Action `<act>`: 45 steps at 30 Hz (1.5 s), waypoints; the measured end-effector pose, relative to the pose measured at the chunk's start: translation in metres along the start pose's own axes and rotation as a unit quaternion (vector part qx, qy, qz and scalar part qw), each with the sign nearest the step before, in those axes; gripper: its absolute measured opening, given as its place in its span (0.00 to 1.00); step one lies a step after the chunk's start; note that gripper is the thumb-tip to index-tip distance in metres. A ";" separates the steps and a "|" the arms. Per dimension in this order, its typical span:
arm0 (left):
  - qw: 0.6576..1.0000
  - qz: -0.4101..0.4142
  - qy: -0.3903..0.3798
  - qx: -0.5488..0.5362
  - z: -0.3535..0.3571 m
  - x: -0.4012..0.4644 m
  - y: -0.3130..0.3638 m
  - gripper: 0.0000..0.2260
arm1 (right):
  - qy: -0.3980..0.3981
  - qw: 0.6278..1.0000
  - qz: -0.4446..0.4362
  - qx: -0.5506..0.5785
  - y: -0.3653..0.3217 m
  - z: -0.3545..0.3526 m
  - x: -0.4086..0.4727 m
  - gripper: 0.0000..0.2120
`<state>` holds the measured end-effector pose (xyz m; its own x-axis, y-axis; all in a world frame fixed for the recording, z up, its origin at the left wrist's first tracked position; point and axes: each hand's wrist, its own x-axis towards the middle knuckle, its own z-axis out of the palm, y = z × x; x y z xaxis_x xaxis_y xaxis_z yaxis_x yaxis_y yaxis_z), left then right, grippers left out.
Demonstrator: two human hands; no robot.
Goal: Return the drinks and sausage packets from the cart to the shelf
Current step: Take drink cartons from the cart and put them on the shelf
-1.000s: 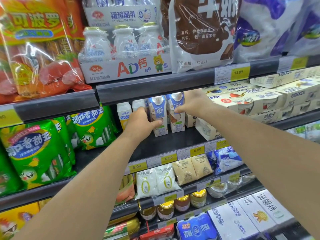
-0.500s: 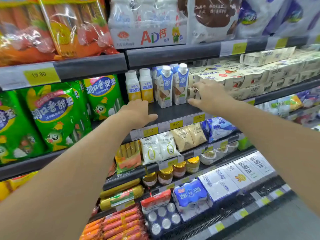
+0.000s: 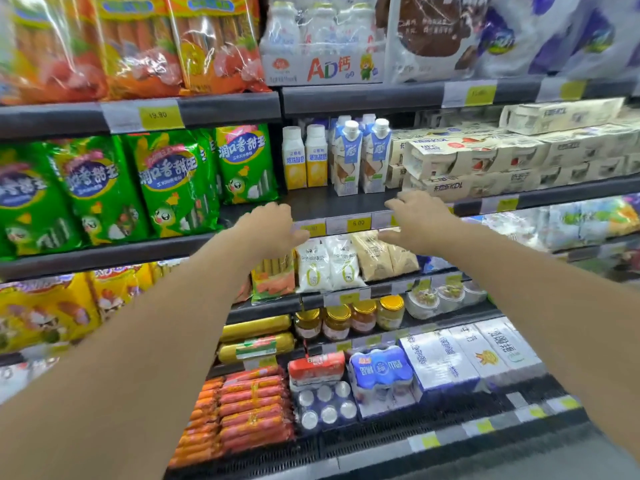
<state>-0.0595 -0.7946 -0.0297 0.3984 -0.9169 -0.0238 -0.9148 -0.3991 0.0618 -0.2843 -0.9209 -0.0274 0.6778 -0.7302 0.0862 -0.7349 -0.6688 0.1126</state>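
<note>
Two blue-and-white drink cartons [image 3: 360,157] stand upright side by side on the middle shelf [image 3: 332,206], to the right of two yellow-labelled bottles [image 3: 304,157]. My left hand [image 3: 270,226] hovers in front of the shelf edge, below and left of the cartons, fingers relaxed and holding nothing. My right hand [image 3: 415,216] hangs at the shelf edge below and right of the cartons, fingers spread and empty. Green sausage packets [image 3: 166,181] stand on the shelf to the left. The cart is out of view.
Orange sausage bags [image 3: 138,43] and a white bottle pack [image 3: 322,46] fill the top shelf. Cream yogurt boxes [image 3: 512,157] are stacked right of the cartons. Pouches [image 3: 346,261], jars [image 3: 349,317], red sausages [image 3: 249,410] and milk boxes [image 3: 467,355] crowd the lower shelves.
Both hands let go of the two cartons and drew back from the shelf toward me. The view has pulled back and lowered, showing more of the lower shelves.
</note>
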 end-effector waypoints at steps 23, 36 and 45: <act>0.933 -0.349 -0.037 -0.077 0.059 -0.390 -0.282 0.32 | -0.002 0.910 -0.414 0.002 -0.435 0.014 -0.087 0.32; 0.839 -0.532 -0.055 -0.097 0.131 -0.645 -0.479 0.28 | -0.059 0.790 -0.610 -0.008 -0.767 0.044 -0.208 0.27; 0.759 -0.623 -0.057 -0.180 0.204 -0.715 -0.536 0.25 | -0.103 0.697 -0.709 -0.024 -0.919 0.103 -0.267 0.30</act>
<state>0.1325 0.0745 -0.2492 0.9125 0.1688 -0.3725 0.2527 -0.9489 0.1889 0.2082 -0.1256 -0.2555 0.7009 0.6518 -0.2898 0.6750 -0.7374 -0.0260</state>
